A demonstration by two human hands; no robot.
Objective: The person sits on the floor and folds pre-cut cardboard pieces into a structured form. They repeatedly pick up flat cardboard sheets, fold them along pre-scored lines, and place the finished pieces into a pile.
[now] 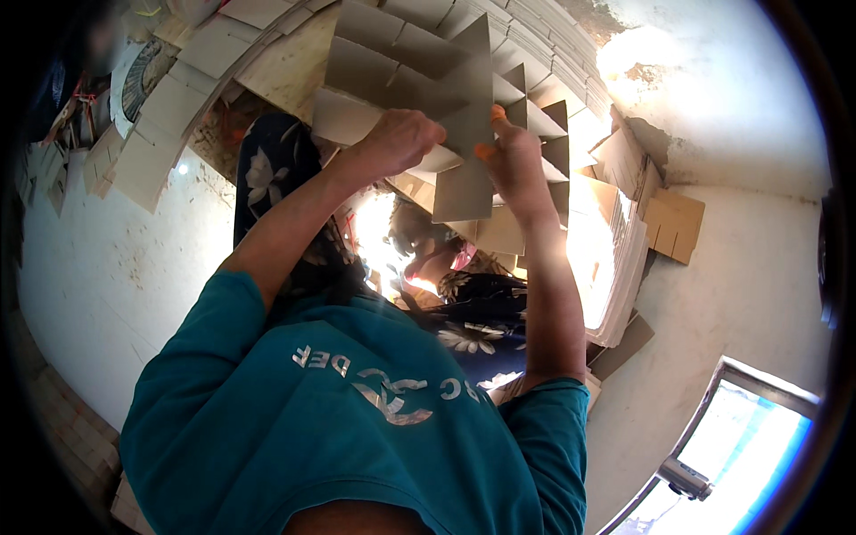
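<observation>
A grid of grey cardboard dividers, slotted crosswise into cells, stands on the work surface in front of me. One upright cardboard strip crosses the near part of the grid, between my hands. My right hand grips this strip from its right side, with orange coverings on the thumb and a finger. My left hand is closed at the grid's near left part, its curled fingers against the cardboard. Its fingertips are partly hidden, but they appear to pinch a divider piece there.
Stacked slotted cardboard strips line the far right side. More slotted sheets lie in a row at left. A brown cardboard piece rests near the wall. A bright window is at lower right.
</observation>
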